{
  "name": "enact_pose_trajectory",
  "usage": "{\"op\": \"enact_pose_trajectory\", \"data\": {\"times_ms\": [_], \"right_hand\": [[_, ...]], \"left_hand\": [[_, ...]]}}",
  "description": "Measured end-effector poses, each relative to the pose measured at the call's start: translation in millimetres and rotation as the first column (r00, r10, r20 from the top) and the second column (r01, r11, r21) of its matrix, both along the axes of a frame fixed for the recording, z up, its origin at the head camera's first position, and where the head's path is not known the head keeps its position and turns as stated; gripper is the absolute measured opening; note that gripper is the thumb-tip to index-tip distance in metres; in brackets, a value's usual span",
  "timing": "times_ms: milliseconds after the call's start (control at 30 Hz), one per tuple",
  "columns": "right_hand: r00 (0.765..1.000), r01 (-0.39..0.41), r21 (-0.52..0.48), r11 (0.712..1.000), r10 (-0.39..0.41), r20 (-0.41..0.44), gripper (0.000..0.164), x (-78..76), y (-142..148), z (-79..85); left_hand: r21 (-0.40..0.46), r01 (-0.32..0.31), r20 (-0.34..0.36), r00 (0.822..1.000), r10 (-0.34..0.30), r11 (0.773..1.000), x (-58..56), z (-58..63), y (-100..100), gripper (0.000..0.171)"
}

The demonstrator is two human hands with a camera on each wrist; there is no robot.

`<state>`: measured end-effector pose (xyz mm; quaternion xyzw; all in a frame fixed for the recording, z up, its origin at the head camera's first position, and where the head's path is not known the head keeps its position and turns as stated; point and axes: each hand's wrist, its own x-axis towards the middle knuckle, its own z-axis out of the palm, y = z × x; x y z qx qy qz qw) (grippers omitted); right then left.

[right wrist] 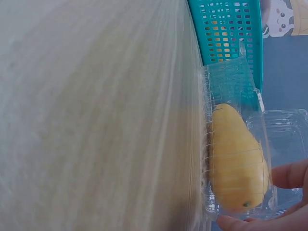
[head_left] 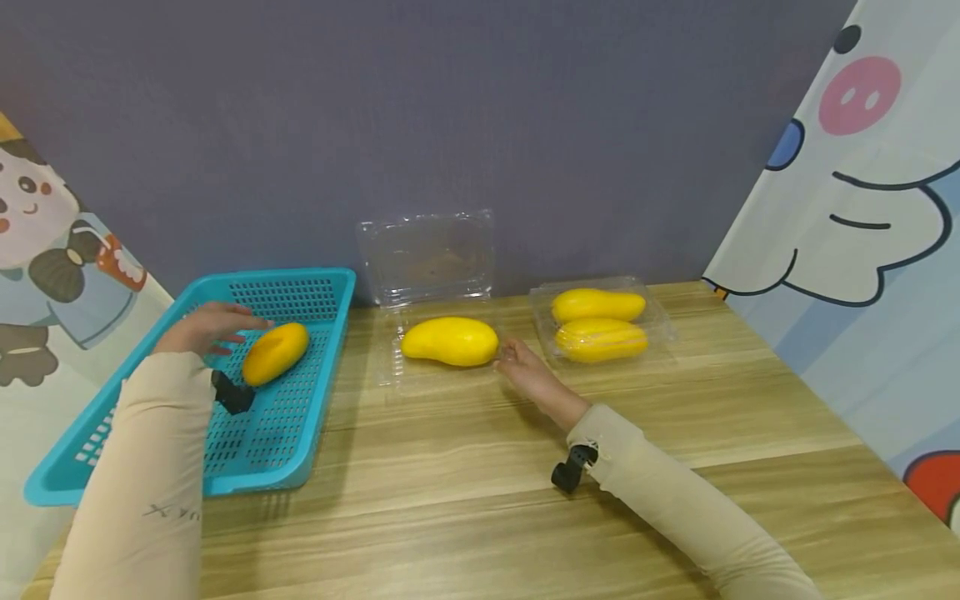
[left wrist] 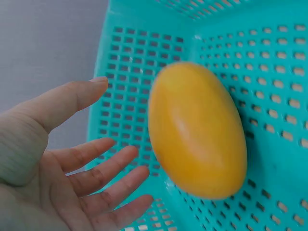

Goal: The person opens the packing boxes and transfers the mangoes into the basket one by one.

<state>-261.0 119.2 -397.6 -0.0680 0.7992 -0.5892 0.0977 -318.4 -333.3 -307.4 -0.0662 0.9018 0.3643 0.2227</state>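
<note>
My left hand (head_left: 198,327) reaches over the blue plastic basket (head_left: 330,392), fingers spread beside a yellow mango (head_left: 275,354). In the left wrist view the palm (left wrist: 53,192) faces that mango (left wrist: 197,130), thumb and fingers apart with nothing between them. Toward the middle of the table stands a clear plastic clamshell box (head_left: 393,367), its lid (head_left: 427,250) raised against the back wall. One mango (head_left: 450,342) lies in it lengthwise. My right hand (head_left: 528,375) pinches the box's right end wall, thumb at the rim and fingers outside, in the right wrist view (right wrist: 288,221).
To the right sits a second clear box (head_left: 660,329) holding two mangoes (head_left: 600,340). A grey wall (head_left: 525,150) rises behind the wooden table (head_left: 420,500). Cartoon-printed cloths hang at both sides.
</note>
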Motion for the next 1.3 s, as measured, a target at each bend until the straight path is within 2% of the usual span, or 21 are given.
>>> {"op": "enact_pose_trajectory", "data": {"times_ms": [200,433,600,867,1100,1167,1300], "right_hand": [[1.0,0.003,-0.001,1.0,-0.003,-0.004,0.057,-0.8,-0.3,-0.7],[1.0,0.011,0.003,1.0,-0.011,-0.002,0.058,-0.8,-0.2,-0.9],[1.0,0.011,0.005,1.0,-0.011,-0.002,0.058,0.7,-0.4,0.4],[1.0,0.016,0.006,1.0,-0.016,-0.008,0.057,1.4,-0.8,-0.2],[1.0,0.007,0.0,1.0,-0.007,0.005,0.06,0.7,-1.0,-0.7],[1.0,0.004,0.004,1.0,-0.004,0.007,0.06,1.4,-1.1,1.6],[1.0,-0.007,0.003,1.0,0.007,0.015,0.06,11.2,-2.5,17.0]], "left_hand": [[0.023,0.036,-0.083,0.996,-0.034,0.999,-2.7,10.5,15.3,0.101],[-0.045,0.073,-0.131,0.988,-0.079,0.996,-9.0,23.3,38.3,0.094],[-0.063,0.069,-0.166,0.983,-0.079,0.996,-7.9,30.5,54.1,0.094],[-0.042,0.111,-0.251,0.961,-0.118,0.993,-3.4,44.6,82.8,0.09],[-0.038,0.129,-0.306,0.942,-0.134,0.991,-3.1,49.6,108.9,0.08],[-0.045,0.144,-0.324,0.934,-0.151,0.989,-3.0,51.0,116.7,0.08],[-0.055,0.17,-0.356,0.917,-0.179,0.984,-0.4,53.9,132.7,0.076]]}}
